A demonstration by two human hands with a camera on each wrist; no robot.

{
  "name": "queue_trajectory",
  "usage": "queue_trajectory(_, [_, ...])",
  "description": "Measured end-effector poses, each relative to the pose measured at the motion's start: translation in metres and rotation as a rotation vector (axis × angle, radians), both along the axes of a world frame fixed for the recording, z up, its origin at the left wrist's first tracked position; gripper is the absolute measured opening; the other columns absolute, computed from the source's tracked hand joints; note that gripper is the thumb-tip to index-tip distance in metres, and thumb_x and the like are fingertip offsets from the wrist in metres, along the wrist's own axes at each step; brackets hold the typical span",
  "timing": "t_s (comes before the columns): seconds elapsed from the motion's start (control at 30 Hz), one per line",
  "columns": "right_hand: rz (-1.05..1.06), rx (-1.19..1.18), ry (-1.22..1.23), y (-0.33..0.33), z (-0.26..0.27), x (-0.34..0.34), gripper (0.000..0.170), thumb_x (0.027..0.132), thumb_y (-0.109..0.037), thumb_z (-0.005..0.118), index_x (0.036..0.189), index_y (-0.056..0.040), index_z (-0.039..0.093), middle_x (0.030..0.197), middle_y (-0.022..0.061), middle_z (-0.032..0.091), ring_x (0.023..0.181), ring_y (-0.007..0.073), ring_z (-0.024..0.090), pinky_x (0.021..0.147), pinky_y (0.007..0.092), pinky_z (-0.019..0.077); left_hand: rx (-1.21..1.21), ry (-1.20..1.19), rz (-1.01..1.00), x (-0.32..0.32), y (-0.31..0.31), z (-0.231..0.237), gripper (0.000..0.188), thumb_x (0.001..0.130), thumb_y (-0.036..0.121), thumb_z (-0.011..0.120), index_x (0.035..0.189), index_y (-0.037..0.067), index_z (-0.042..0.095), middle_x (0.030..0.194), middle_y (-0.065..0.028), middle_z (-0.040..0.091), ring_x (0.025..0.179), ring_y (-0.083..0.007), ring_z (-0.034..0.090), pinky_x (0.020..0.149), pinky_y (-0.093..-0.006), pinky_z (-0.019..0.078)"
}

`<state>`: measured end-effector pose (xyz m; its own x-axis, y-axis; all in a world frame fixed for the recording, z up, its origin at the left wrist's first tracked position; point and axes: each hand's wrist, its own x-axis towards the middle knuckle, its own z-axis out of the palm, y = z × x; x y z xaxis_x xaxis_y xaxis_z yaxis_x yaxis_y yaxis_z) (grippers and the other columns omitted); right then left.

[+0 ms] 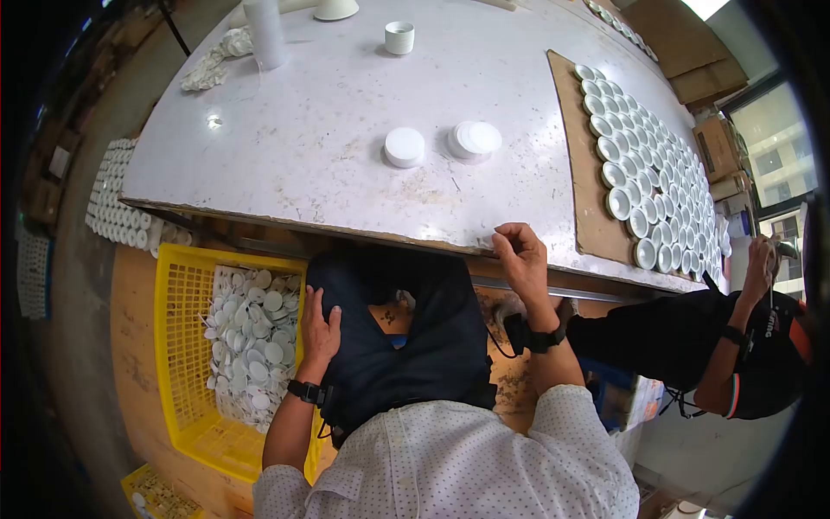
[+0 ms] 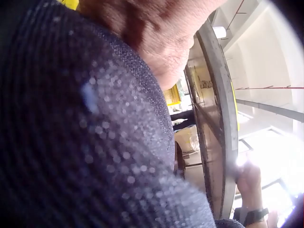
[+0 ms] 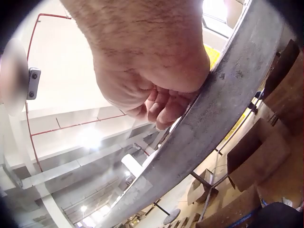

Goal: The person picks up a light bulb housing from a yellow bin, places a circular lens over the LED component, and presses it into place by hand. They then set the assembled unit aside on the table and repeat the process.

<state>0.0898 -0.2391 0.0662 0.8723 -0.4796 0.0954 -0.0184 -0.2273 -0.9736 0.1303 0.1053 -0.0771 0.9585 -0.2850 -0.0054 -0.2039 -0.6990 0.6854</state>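
My left hand [image 1: 321, 333] rests on the thigh of my dark trousers [image 1: 363, 355], fingers extended, beside the yellow crate [image 1: 186, 346]. In the left wrist view, part of that hand [image 2: 152, 38] shows above the dark cloth. At the table's near edge lies my right hand [image 1: 522, 259], its fingers loosely curled; the right wrist view shows this hand [image 3: 147, 71] against the grey edge, with no object visible in it. Beyond it on the tabletop stand a low white round stack [image 1: 404, 147] and a second stack of white discs [image 1: 475, 138].
Many small white cups [image 1: 644, 164] stand in rows on a cardboard sheet [image 1: 588, 190] at right. Farther back are a white cup [image 1: 399, 38], a tall white cylinder [image 1: 264, 35] and a crumpled cloth [image 1: 216, 65]. White discs [image 1: 255, 337] fill the crate. Another person [image 1: 692, 346] is at right.
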Motion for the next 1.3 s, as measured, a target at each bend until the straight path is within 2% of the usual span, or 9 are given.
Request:
queue_trajectory(0.13, [0.004,-0.049,0.057,-0.003,0.003,0.008,0.013,0.084,-0.008,0.061,0.093,0.0007,0.057,0.073,-0.0021,0.055,0.065,0.0029,0.048,0.057,0.0174,0.0393,0.001,-0.008,0.006,0.0,0.0,0.002,0.051,0.085,0.022,0.054,0.128,-0.001,0.038,0.137,-0.0266,0.03,0.126,-0.0399,0.031,0.104,-0.0424,0.0278])
queue_trajectory(0.2, [-0.009,-0.102,0.098,-0.002,0.006,0.012,0.016,0.084,-0.01,0.062,0.094,0.001,0.057,0.074,-0.0006,0.056,0.066,0.0039,0.049,0.058,0.0183,0.0404,-0.009,0.035,0.004,-0.001,0.002,0.002,0.051,0.086,0.019,0.053,0.13,0.0,0.036,0.14,-0.024,0.027,0.13,-0.0369,0.028,0.106,-0.0403,0.0246])
queue_trajectory(0.4, [-0.06,-0.145,0.137,-0.003,0.0,0.012,0.016,0.082,-0.01,0.062,0.092,0.0017,0.058,0.073,0.0011,0.058,0.065,0.0043,0.049,0.058,0.0189,0.0414,-0.003,0.041,0.019,-0.001,0.002,0.005,0.051,0.085,0.019,0.055,0.129,0.0,0.037,0.139,-0.0246,0.029,0.129,-0.0374,0.029,0.105,-0.0401,0.0249])
queue_trajectory(0.5, [-0.065,-0.204,0.129,0.001,0.002,0.01,0.016,0.082,-0.011,0.062,0.091,0.0018,0.059,0.071,0.001,0.058,0.064,0.0041,0.049,0.058,0.0187,0.0415,-0.016,0.006,0.015,-0.002,0.002,0.002,0.051,0.084,0.018,0.056,0.128,-0.001,0.037,0.138,-0.0253,0.03,0.128,-0.0376,0.03,0.105,-0.0403,0.0256])
queue_trajectory(0.73, [-0.062,-0.156,0.08,0.002,-0.003,0.009,0.013,0.083,-0.008,0.062,0.09,0.002,0.059,0.073,-0.0003,0.058,0.064,0.0035,0.048,0.058,0.0185,0.0412,-0.015,-0.064,0.034,-0.003,0.002,-0.004,0.052,0.083,0.024,0.058,0.126,0.001,0.041,0.135,-0.0249,0.035,0.124,-0.0389,0.035,0.101,-0.0431,0.0318])
queue_trajectory(0.93, [-0.089,-0.169,0.119,0.001,-0.005,0.009,0.012,0.083,-0.008,0.061,0.089,0.0016,0.059,0.072,-0.0002,0.057,0.064,0.0041,0.048,0.058,0.0192,0.0414,-0.01,-0.061,0.032,-0.003,0.001,-0.001,0.051,0.082,0.024,0.058,0.125,0.001,0.042,0.135,-0.0247,0.035,0.124,-0.0387,0.035,0.101,-0.0424,0.0316])
queue_trajectory(1.0, [-0.048,-0.233,0.041,0.001,-0.004,0.007,0.013,0.083,-0.009,0.061,0.089,0.0014,0.058,0.071,0.001,0.057,0.064,0.005,0.049,0.058,0.0202,0.0417,-0.023,-0.048,0.036,-0.001,0.001,0.001,0.051,0.082,0.023,0.058,0.125,0.0,0.042,0.135,-0.0248,0.035,0.125,-0.0387,0.034,0.102,-0.042,0.0313])
queue_trajectory(1.17, [-0.059,-0.065,0.079,0.003,0.008,-0.003,0.013,0.082,-0.009,0.062,0.092,0.0001,0.059,0.071,0.0004,0.057,0.063,0.0049,0.049,0.058,0.0205,0.042,-0.089,-0.025,0.035,-0.002,0.001,-0.002,0.05,0.082,0.018,0.058,0.125,-0.001,0.041,0.136,-0.0254,0.034,0.125,-0.0384,0.034,0.103,-0.0408,0.0296])
queue_trajectory(1.3, [-0.106,-0.214,0.05,-0.004,0.019,-0.015,0.014,0.082,-0.008,0.063,0.093,0.0002,0.059,0.072,0.0005,0.057,0.063,0.0052,0.05,0.058,0.0205,0.0424,-0.064,0.003,0.037,0.0,0.001,-0.001,0.05,0.082,0.018,0.058,0.125,-0.001,0.041,0.136,-0.0252,0.033,0.126,-0.0385,0.033,0.103,-0.0408,0.0289])
